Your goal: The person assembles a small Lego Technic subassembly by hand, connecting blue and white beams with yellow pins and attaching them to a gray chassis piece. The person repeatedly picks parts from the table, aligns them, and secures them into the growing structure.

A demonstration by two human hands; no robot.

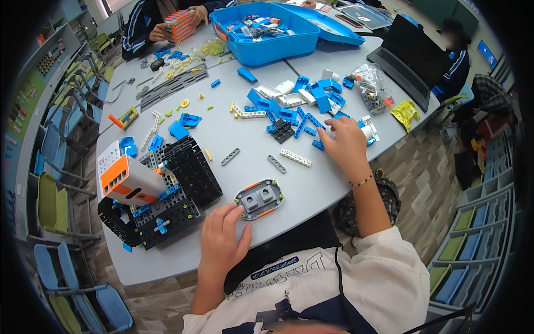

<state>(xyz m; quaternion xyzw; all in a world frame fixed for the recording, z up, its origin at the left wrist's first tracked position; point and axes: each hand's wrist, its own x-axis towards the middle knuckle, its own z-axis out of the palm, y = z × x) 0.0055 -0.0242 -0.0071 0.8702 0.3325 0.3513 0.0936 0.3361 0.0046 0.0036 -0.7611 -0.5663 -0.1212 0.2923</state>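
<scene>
While our left hand (221,236) lies flat with fingers spread, its tips touching the grey oval module (259,198) near the table's (311,189) front edge, we judge that piece a light, rigid plastic shell, best pinched across its long sides by the orange trim. Our right hand (346,143) curls loosely over blue and white bricks (303,108), though we cannot tell whether it grips one. Left of us sits the black studded vehicle (167,200) carrying an orange-and-white block (127,179).

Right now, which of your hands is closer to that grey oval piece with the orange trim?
Left. My left hand rests flat with fingertips at the grey oval piece; my right hand is farther up the table among the blue bricks.
</scene>
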